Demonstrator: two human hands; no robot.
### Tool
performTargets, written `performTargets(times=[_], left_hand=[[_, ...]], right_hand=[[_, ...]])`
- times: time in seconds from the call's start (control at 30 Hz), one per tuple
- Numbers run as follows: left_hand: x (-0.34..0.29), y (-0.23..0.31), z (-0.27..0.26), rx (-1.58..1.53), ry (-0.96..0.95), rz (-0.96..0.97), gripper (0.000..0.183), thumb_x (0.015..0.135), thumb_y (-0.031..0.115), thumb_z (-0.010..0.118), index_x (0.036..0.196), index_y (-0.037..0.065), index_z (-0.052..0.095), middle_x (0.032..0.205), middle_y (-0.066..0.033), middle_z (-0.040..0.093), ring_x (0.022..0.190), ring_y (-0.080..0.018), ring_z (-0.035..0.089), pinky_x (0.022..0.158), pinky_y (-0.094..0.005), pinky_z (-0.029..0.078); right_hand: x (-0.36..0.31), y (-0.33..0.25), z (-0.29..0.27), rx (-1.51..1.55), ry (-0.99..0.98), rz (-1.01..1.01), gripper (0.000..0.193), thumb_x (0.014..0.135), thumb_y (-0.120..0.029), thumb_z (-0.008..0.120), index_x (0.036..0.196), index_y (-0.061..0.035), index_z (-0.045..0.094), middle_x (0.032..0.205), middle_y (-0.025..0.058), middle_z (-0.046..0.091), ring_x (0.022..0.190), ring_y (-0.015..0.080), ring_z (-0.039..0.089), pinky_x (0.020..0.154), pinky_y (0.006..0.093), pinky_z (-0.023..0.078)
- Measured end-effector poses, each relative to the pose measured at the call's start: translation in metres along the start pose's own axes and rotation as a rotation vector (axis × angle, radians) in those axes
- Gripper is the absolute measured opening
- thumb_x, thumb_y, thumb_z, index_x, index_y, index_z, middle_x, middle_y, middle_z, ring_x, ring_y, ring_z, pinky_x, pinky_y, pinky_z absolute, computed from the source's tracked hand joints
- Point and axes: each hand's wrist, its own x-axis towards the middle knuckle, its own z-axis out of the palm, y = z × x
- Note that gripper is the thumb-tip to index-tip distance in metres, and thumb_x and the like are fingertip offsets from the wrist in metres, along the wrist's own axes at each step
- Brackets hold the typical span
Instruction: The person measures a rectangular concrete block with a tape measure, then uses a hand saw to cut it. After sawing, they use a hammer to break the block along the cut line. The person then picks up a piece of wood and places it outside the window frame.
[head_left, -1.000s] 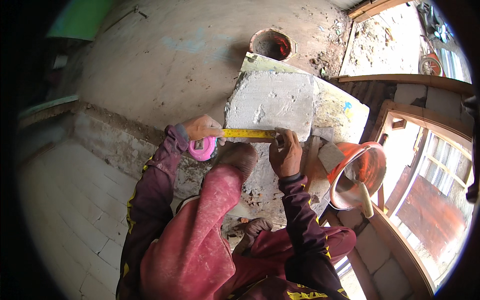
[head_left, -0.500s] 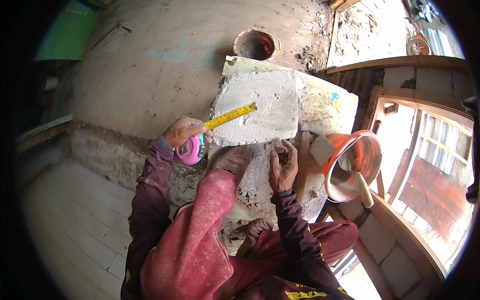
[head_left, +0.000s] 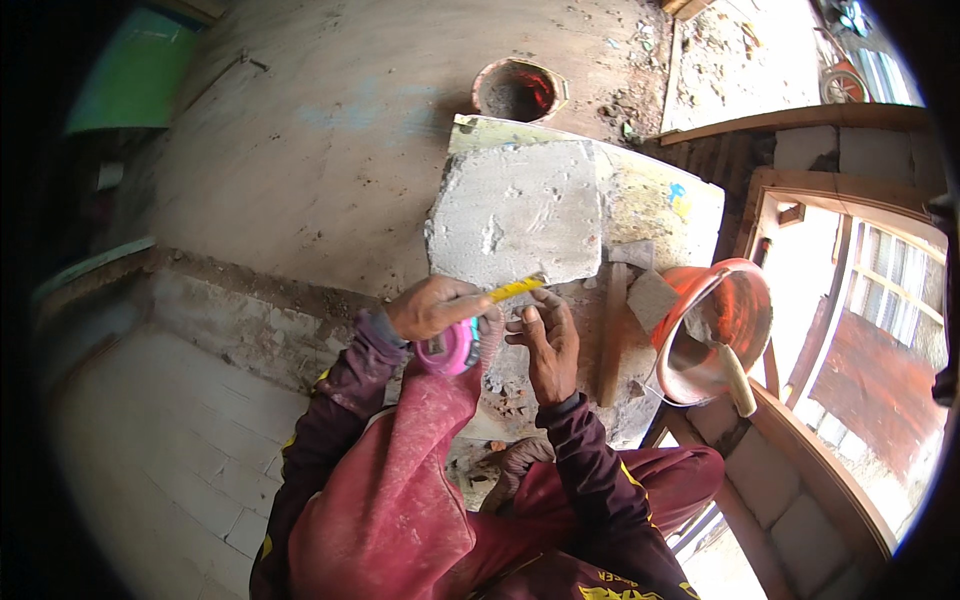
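My left hand (head_left: 432, 308) is closed on a pink tape measure (head_left: 450, 350), with a short length of yellow blade (head_left: 516, 289) pulled out to the right. My right hand (head_left: 548, 345) is close to the blade's free end, its fingers bent but apart and nothing gripped in them; whether a fingertip touches the blade I cannot tell. Just beyond both hands a pale grey, rough-faced concrete block (head_left: 515, 210) lies flat on a board (head_left: 660, 190). The blade's tip overlaps the block's near edge.
Right of my right hand lie a hatchet (head_left: 612, 335) with a wooden handle and a small block piece (head_left: 651, 301). An orange bucket (head_left: 757, 310) holds a wooden-handled trowel (head_left: 738, 380). Another bucket (head_left: 515, 92) stands beyond the board. A wooden window frame (head_left: 840, 520) borders the right.
My left hand has moved right and nearer with the tape measure, and less blade is out. My right hand has shifted slightly up and left, toward the blade's end.
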Motion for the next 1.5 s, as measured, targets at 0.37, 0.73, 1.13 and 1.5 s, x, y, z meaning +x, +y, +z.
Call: performTargets(times=[0.37,0.73,1.13,1.5], left_hand=[[-0.011,-0.015,0.002,0.056,-0.007,0.021,0.045,0.104,0.036,0.051,0.115,-0.005,0.067,0.094,-0.0119,0.073,0.087,-0.0183,0.068,0.084,-0.0325,0.052],[0.022,0.016,-0.086,0.174,0.567,0.179,0.063,0.1,0.045,0.054,0.138,-0.005,0.053,0.094,-0.0107,0.07,0.084,-0.0146,0.066,0.091,-0.0324,0.048],[0.037,0.04,-0.031,0.224,-0.047,0.055,0.109,0.092,0.065,0.058,0.158,-0.005,0.006,0.142,-0.0237,0.054,0.127,-0.0285,0.056,0.107,-0.035,0.044],[0.047,0.03,-0.026,-0.333,-0.22,0.04,0.127,0.081,0.052,0.081,0.158,-0.004,-0.003,0.145,-0.0169,0.047,0.127,-0.0209,0.05,0.109,-0.0376,0.04]], right_hand=[[0.002,-0.006,-0.012,-0.089,0.014,-0.116,0.061,0.094,-0.012,0.071,0.145,-0.0009,0.039,0.122,0.0187,0.058,0.106,0.0207,0.061,0.089,0.0323,0.052],[0.032,0.013,-0.032,0.037,0.251,0.016,0.083,0.095,-0.028,0.068,0.155,0.0042,0.02,0.146,0.0283,0.043,0.125,0.0329,0.055,0.099,0.0437,0.051],[0.024,-0.058,-0.006,-0.293,-0.144,-0.32,0.035,0.098,-0.015,0.063,0.13,-0.0014,0.062,0.116,0.0145,0.068,0.105,0.0215,0.066,0.092,0.0348,0.053],[0.071,-0.08,0.01,-0.045,-0.611,0.032,0.023,0.093,-0.004,0.068,0.114,-0.0006,0.058,0.104,0.0048,0.066,0.098,0.0138,0.063,0.089,0.03,0.051]])
